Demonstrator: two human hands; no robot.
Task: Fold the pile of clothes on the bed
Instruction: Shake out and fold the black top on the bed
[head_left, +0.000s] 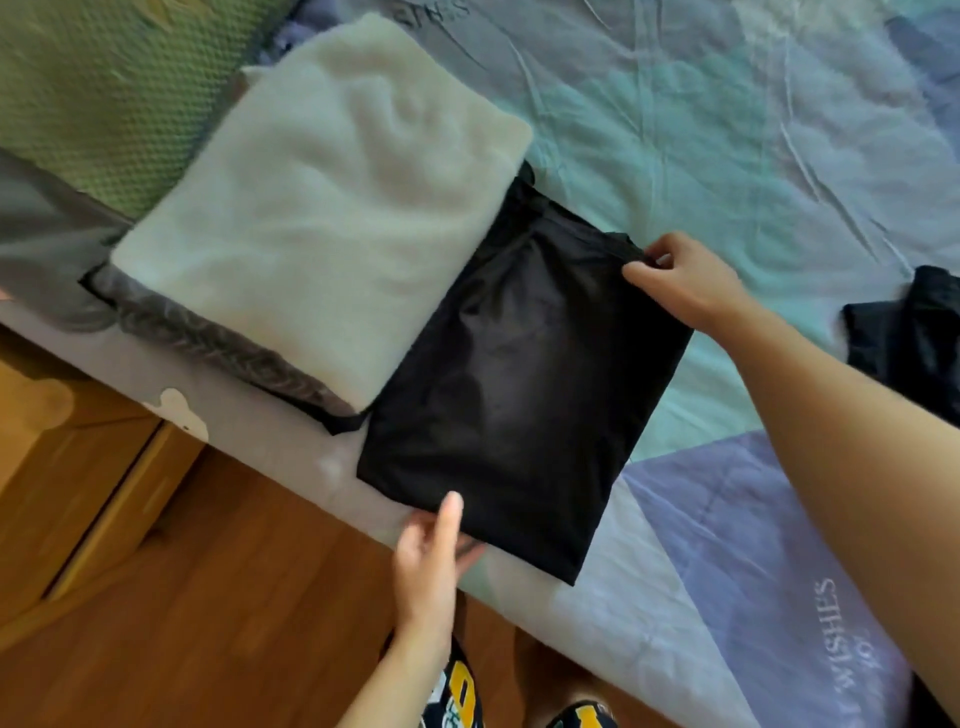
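The folded black garment (524, 384) lies at the bed's (727, 156) near edge, the left hand (434, 551) pinching its six o'clock edge, the right hand (680, 283) its two o'clock corner; best set down square beside the white stack (322, 208) at ten o'clock, edges aligned
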